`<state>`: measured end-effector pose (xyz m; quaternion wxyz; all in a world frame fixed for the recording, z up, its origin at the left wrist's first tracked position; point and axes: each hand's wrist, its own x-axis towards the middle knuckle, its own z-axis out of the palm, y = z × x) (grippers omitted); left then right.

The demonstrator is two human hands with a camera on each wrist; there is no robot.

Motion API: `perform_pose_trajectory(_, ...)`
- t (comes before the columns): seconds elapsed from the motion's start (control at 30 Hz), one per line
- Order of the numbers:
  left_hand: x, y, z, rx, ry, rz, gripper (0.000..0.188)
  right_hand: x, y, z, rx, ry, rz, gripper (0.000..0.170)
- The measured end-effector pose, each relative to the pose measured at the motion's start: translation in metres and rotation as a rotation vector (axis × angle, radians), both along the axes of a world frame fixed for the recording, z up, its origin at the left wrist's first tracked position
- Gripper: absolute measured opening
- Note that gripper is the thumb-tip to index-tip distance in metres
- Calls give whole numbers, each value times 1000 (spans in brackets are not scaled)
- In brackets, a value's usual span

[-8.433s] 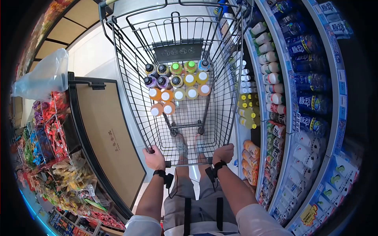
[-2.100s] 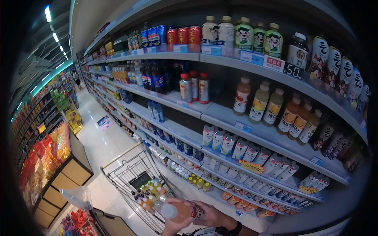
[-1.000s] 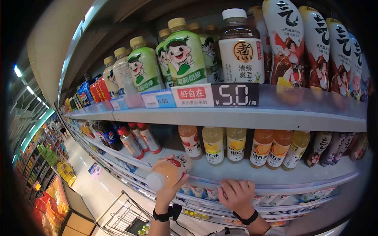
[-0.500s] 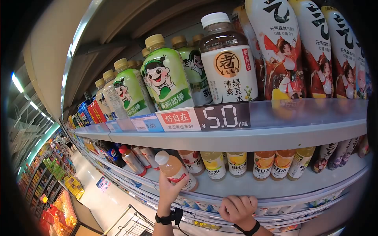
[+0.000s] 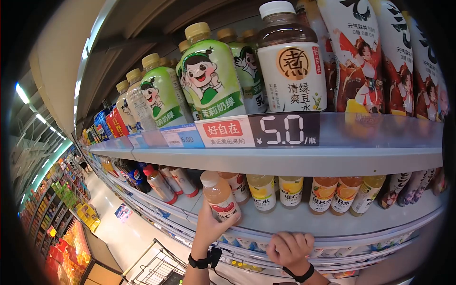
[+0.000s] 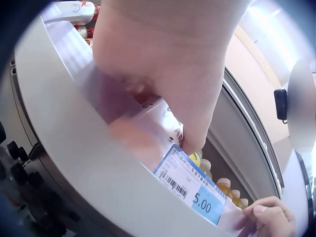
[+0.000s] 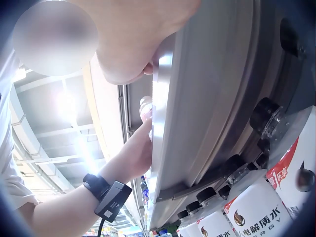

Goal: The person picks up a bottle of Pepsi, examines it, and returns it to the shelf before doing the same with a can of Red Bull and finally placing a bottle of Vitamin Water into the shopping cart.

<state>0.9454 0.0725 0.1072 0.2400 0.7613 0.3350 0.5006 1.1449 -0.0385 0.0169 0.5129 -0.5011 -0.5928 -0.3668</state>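
Note:
My left hand (image 5: pixel 209 227) grips a drink bottle (image 5: pixel 221 198) with a white cap, peach-coloured liquid and a cherry label. The bottle stands nearly upright at the front of the second shelf (image 5: pixel 280 222), overlapping a matching bottle (image 5: pixel 239 186) behind it. In the left wrist view, that hand (image 6: pixel 163 54) hides most of the bottle, and its label (image 6: pixel 165 121) shows below the palm. My right hand (image 5: pixel 290 248) has its fingers curled over the front edge of the same shelf, to the right. Below it in the right wrist view stand several white-labelled bottles (image 7: pixel 259 210).
Yellow and orange vitamin drinks (image 5: pixel 261 192) line the second shelf to the right. The upper shelf (image 5: pixel 285 159) with green-labelled bottles (image 5: pixel 209 76) overhangs it. A shopping cart (image 5: pixel 156 266) stands in the aisle (image 5: pixel 133 228) below left. A price tag (image 6: pixel 190 185) hangs on the shelf edge.
Both hands have gone from the cart's handle to the shelf. The bottle, first held in both hands, stayed in the left one and turned from lying to nearly upright on the shelf.

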Motion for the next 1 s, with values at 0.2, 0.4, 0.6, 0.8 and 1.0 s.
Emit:
perform_pose_trajectory(0.2, -25, -29, -19, 253, 315, 316, 67, 0, 2, -3, 3, -44, -10, 5)
perform_pose_trajectory(0.4, -86, -73, -160, 202, 89, 579, 48, -2, 3, -5, -16, -42, 14, 6)
perform_pose_trajectory(0.6, -159, -162, -292, -682, 922, 233, 57, -2, 5, -13, -48, 13, 29, 7)
perform_pose_trajectory(0.8, -171, -282, -350, -981, 571, 273, 57, -4, 6, -18, -17, -85, -62, 11)
perform_pose_trajectory(1.0, -186, -330, -342, -974, 600, 498, 61, -6, 9, -20, 58, -110, -99, 12)
